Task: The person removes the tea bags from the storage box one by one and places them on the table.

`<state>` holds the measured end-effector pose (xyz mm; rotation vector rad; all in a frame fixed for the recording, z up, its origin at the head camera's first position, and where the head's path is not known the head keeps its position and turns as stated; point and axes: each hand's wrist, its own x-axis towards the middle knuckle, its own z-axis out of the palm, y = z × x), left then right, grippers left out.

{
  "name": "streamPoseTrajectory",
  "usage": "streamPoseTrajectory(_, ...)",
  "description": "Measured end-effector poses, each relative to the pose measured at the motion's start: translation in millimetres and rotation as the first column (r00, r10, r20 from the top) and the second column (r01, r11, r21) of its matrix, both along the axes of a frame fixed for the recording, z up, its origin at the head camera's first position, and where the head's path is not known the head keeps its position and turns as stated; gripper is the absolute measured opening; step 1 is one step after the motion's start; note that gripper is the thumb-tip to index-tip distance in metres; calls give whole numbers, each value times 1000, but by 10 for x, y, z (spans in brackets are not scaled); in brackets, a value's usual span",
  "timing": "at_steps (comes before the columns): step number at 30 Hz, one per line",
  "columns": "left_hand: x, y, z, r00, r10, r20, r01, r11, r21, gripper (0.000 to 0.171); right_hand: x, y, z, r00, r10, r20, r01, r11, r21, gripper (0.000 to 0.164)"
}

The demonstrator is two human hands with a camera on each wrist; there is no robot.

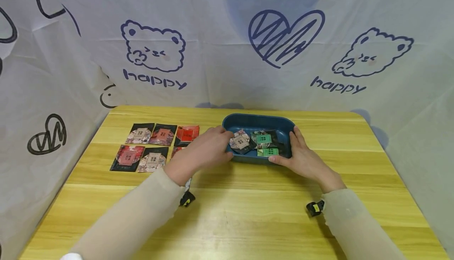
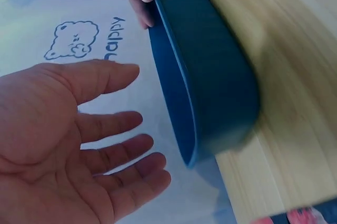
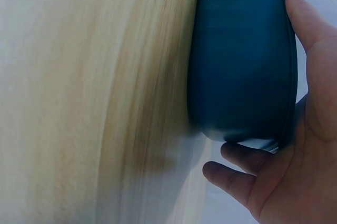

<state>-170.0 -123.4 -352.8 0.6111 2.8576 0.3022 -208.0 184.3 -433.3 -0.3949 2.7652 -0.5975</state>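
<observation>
A dark blue oblong box with rounded corners stands on the table. Inside it lie a black packet with a pale label, a packet with a green label and a bright green packet. My right hand grips the box's right end, its thumb at the front rim and the fingers round the end wall. At the opposite end is my left hand. In the left wrist view its fingers are spread and relaxed, close to the rim, with nothing between them.
Left of the box, several black, red and pink packets lie flat in two rows on the wooden table; my left hand and wrist partly cover the nearest ones. Behind the table hangs a white cloth with printed bears and hearts.
</observation>
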Motion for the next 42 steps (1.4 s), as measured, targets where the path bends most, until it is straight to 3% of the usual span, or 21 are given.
streamPoseTrajectory(9, -380, 383, -116, 998, 2, 56, 2, 997, -71, 56, 15, 16, -19, 1000, -5, 0, 5, 1000, -10, 132)
streamPoseTrajectory(12, -460, 453, -188, 996, 20, 87, -13, 996, -90, 55, 18, 19, -19, 1000, -7, 4, 7, 1000, -11, 131)
streamPoseTrajectory(18, -588, 590, -321, 986, 72, 149, -53, 991, -123, 29, 24, 15, -25, 1000, -8, -7, 8, 1000, -12, 131)
streamPoseTrajectory(21, -625, 643, -371, 981, 100, 166, -75, 986, -152, 26, 19, 15, -33, 1000, -9, -5, 9, 1000, -12, 131)
streamPoseTrajectory(28, -644, 688, -462, 980, 135, 148, -100, 969, -228, 55, 3, 10, -35, 1000, -5, -4, 5, 1000, -18, 131)
streamPoseTrajectory(34, -647, 703, -518, 978, 158, 133, -123, 964, -236, 71, -2, 13, -33, 1000, -2, -10, 2, 1000, -12, 131)
streamPoseTrajectory(38, -652, 744, -519, 967, 207, 148, -166, 954, -250, 91, -1, 13, -32, 1000, -2, -16, 2, 1000, -12, 131)
streamPoseTrajectory(42, -680, 787, -544, 953, 252, 168, -202, 942, -267, 95, 1, 17, -30, 1000, -4, -19, 4, 1000, -12, 131)
